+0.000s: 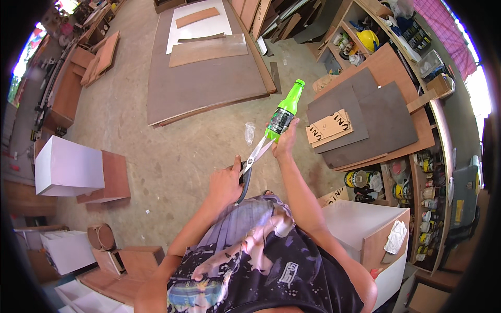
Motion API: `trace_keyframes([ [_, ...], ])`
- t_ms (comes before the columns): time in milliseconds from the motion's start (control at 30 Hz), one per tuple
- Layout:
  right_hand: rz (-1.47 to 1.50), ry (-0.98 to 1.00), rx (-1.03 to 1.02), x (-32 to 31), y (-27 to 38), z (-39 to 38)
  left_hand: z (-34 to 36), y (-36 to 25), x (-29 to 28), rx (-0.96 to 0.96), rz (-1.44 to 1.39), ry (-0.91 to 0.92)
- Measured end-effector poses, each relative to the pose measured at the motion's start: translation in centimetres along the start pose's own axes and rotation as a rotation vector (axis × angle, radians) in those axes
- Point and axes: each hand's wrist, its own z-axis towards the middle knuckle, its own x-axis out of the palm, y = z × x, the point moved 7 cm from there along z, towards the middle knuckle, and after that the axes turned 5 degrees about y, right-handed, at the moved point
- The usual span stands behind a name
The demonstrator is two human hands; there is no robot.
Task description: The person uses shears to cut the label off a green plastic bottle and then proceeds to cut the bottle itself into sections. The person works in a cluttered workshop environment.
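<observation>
In my right hand [286, 140] is a bright green plastic bottle [294, 99] with a dark label, its neck tilted up and to the right. My fingers wrap round its lower part. My left hand [227, 182] grips the dark handles of a pair of scissors [250, 162]. The scissor blades are spread, and their tips reach the bottom end of the bottle. Whether the blades have cut into the plastic, I cannot tell. Part of the handles is hidden behind my left fingers.
A crumpled clear plastic piece [250, 132] lies on the concrete floor. Large brown boards [203, 91] lie ahead; dark sheets [383, 112] with cardboard pieces [330, 128] are on the right. Shelves of cans [426, 224] stand far right. A white box [70, 166] stands left, a white cabinet [347, 219] beside my right arm.
</observation>
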Motion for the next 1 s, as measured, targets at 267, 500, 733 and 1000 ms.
trace_keyframes([
  [267,-0.01,0.028,-0.052,0.3,1.5,-0.9,-0.4,-0.5,0.4,0.041,-0.04,-0.004],
  [500,-0.107,0.077,-0.103,0.7,2.6,-1.6,-0.5,0.0,0.5,0.103,-0.036,-0.025],
  [733,-0.147,0.017,-0.089,0.1,2.8,-2.1,-0.4,-0.8,0.6,0.076,0.011,0.031],
  [1000,-0.104,-0.11,-0.035,-2.0,1.2,-2.9,0.3,-1.3,3.0,0.082,-0.046,-0.05],
])
